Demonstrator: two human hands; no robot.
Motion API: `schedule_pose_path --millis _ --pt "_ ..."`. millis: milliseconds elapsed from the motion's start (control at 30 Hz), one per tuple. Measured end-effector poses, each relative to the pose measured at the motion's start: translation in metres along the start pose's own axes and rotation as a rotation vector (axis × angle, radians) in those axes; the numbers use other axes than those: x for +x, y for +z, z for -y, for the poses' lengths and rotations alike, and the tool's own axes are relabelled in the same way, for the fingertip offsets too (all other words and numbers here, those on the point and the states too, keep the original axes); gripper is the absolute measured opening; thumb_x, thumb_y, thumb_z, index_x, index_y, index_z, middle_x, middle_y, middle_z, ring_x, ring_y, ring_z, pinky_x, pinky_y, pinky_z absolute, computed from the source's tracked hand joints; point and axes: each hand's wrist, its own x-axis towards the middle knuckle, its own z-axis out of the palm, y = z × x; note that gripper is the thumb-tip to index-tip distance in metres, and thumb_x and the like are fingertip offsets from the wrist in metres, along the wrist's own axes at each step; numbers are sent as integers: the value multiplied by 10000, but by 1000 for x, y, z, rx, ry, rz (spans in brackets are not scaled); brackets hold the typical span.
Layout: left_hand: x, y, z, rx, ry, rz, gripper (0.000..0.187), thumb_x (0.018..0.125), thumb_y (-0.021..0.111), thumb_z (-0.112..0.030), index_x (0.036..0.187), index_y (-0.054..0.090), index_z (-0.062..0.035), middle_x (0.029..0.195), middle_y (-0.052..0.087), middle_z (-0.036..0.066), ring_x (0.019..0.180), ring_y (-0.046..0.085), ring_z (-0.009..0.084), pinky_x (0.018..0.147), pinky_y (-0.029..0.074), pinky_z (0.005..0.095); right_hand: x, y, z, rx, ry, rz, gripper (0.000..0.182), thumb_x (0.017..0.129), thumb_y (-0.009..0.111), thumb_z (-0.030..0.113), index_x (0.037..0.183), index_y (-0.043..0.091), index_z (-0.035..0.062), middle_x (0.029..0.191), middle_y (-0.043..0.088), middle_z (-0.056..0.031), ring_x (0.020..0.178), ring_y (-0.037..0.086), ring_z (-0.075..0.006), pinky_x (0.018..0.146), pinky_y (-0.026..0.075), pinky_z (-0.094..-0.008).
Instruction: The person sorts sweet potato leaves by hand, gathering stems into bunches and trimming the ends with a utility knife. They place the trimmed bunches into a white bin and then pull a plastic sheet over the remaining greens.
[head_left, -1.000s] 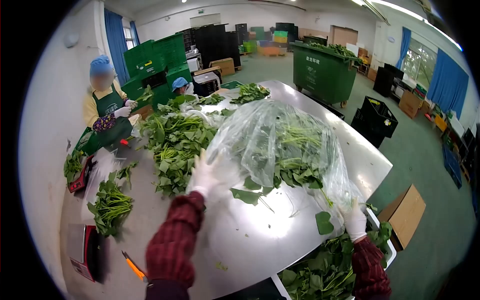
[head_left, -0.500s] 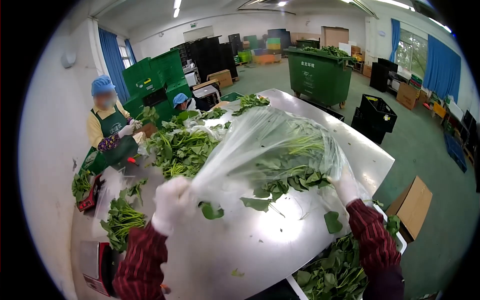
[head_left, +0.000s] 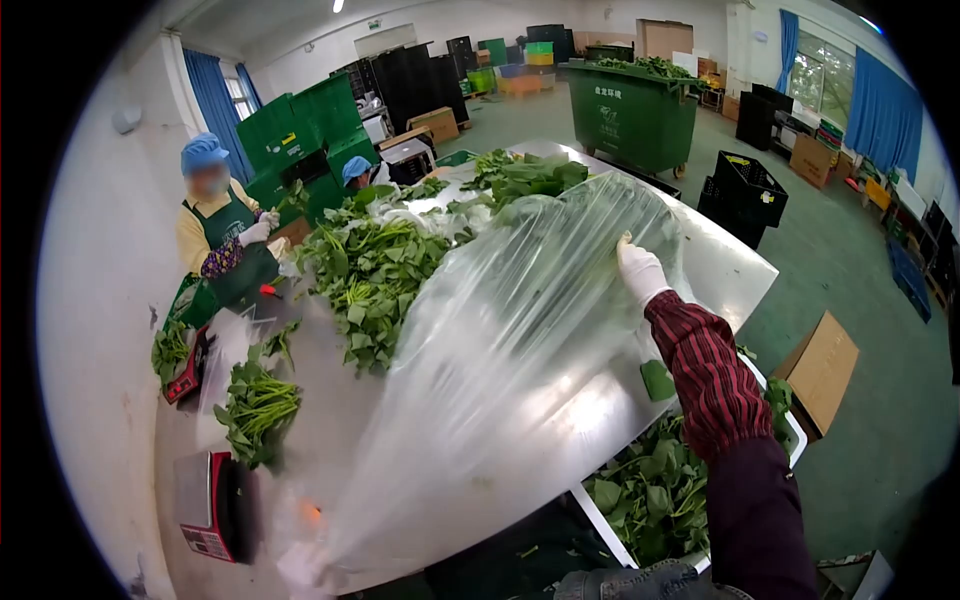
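Observation:
A large clear plastic bag (head_left: 500, 330) is stretched slantwise across the metal table between my hands. My right hand (head_left: 641, 268), in a white glove, is closed on the bag's far right part. Low at the left near the table edge, my left hand (head_left: 305, 562), also gloved and blurred by motion, is closed on the gathered end. Loose leafy greens (head_left: 530, 175) lie just beyond the bag's far end. A big heap of leafy greens (head_left: 370, 270) is to its left.
A white-rimmed crate of greens (head_left: 655, 500) stands under my right arm. Bundled greens (head_left: 258, 410) and a red scale (head_left: 212, 505) are at left. A co-worker (head_left: 220, 225) handles greens; another bends behind the table. A green wheeled bin (head_left: 632, 120) and black crates (head_left: 740, 200) stand beyond.
My left hand has pulled the bag's end down and toward me, drawing it taut. My right hand has moved forward and up. Greens under the plastic now lie at the table's far side.

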Motion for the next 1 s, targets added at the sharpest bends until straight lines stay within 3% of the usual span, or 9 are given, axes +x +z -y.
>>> schedule_pose_path --millis 233,300,433,667,700,767,867,933,1000 --pt "-91 -10 142 80 -327 -557 270 607 332 108 827 484 70 763 457 107 762 468 229 778 385 279 -23 -70 -2 232 -260 -117 46 755 505 40 791 484 59 701 545 -142 686 576 -330 609 469 -422" --pt "-81 -49 157 -199 -541 -318 217 666 314 95 822 457 47 764 453 81 783 458 180 761 389 258 -25 -101 11 287 -307 -117 85 729 519 31 802 481 52 727 532 -137 725 566 -324 634 456 -418" --pt "-28 -70 169 -351 -586 -469 168 871 368 -33 871 518 43 825 547 68 793 519 164 754 435 287 -16 -128 20 254 -187 -205 79 732 503 4 805 501 35 756 550 -148 744 574 -342 645 465 -412" --pt "94 -71 225 -800 -378 -306 242 922 452 -190 1044 570 -17 1011 596 62 953 545 138 852 444 296 -12 -121 -52 165 142 358 173 765 566 114 874 659 19 824 638 -230 799 634 -364 718 498 -421" --pt "119 -78 211 -1368 -666 -401 268 943 421 -205 1035 594 -23 979 601 35 899 548 133 845 436 271 -14 -121 -69 192 167 364 182 763 570 116 885 668 22 836 639 -233 804 637 -359 719 502 -410" --pt "149 -91 208 -1057 -250 -515 385 963 410 -269 1235 507 -14 1166 553 50 1010 532 147 901 414 257 -28 -170 -78 336 257 391 179 722 591 100 865 654 15 780 641 -201 754 637 -350 689 504 -392" --pt "203 -135 165 -644 -111 -713 404 950 445 -194 1290 443 23 1287 484 97 1144 479 180 983 359 283 -78 -178 -106 437 495 -195 265 732 533 2 976 635 17 744 623 -131 640 616 -199 555 488 -301" --pt "232 -143 82 -1217 -6 -920 412 935 452 -160 1288 427 50 1287 480 128 1176 473 210 974 371 304 -110 -177 -118 873 808 -433 267 775 507 18 1010 628 -17 745 616 -62 585 543 -129 513 431 -256" --pt "228 -142 -7 96 246 -964 395 928 449 -158 1252 451 68 1280 481 151 1153 499 226 954 390 311 -142 -169 -123 973 1000 -612 264 903 469 136 1016 609 -57 779 621 -36 639 532 -97 567 428 -232"
